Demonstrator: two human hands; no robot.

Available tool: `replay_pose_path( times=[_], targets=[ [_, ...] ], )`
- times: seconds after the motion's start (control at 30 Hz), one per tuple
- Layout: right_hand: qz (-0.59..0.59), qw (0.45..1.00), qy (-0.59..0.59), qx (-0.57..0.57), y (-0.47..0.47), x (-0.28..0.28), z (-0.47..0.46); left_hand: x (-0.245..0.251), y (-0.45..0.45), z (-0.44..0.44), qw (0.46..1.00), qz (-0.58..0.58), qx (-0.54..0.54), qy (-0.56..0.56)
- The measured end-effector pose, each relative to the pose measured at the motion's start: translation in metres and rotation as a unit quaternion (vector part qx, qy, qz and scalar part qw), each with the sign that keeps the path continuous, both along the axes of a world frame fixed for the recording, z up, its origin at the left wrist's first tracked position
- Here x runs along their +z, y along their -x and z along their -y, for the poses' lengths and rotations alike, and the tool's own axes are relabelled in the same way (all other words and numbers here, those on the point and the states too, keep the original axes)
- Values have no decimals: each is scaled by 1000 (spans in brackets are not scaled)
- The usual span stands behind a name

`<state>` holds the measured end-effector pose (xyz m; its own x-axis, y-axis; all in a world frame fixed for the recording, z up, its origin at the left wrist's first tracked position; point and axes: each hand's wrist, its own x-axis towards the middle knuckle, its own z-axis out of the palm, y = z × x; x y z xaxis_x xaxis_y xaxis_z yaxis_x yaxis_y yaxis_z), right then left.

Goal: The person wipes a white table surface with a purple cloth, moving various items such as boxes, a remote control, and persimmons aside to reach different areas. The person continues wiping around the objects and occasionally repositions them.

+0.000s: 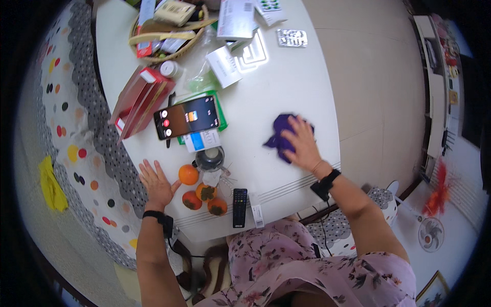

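My right hand (303, 147) presses down on a crumpled purple cloth (282, 134), fingers spread over it, near the right edge of the white table (261, 96). Part of the cloth is hidden under the palm. At the left edge, my left hand (156, 184) holds nothing, its fingers apart. Its thumb points at an orange (188, 174). Several persimmons (207, 192) lie just beyond, with a small glass pot (210, 158) behind them. A black remote control (240, 207) and a slim white box (256, 210) lie at the near edge.
A lit smartphone (187, 117) rests on small boxes beside a red box (144, 103). Farther back stand a white bottle (168, 69), a filled wicker basket (167, 57), medicine boxes (223, 67) and a blister pack (292, 38). A dotted sofa cover (84, 153) borders the left.
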<state>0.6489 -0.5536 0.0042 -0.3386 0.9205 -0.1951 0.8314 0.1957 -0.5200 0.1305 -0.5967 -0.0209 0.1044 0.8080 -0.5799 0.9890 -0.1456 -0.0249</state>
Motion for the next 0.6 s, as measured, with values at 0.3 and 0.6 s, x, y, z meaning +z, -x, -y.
replay_pose_path(
  times=[0.3,0.6],
  targets=[
    [1,991,-131,-18,50,-43,-162,6,-11,-5,999,-12,35,27],
    [-25,989,-2,144,50,2,-46,16,-19,-13,997,-28,63,45]
  ],
)
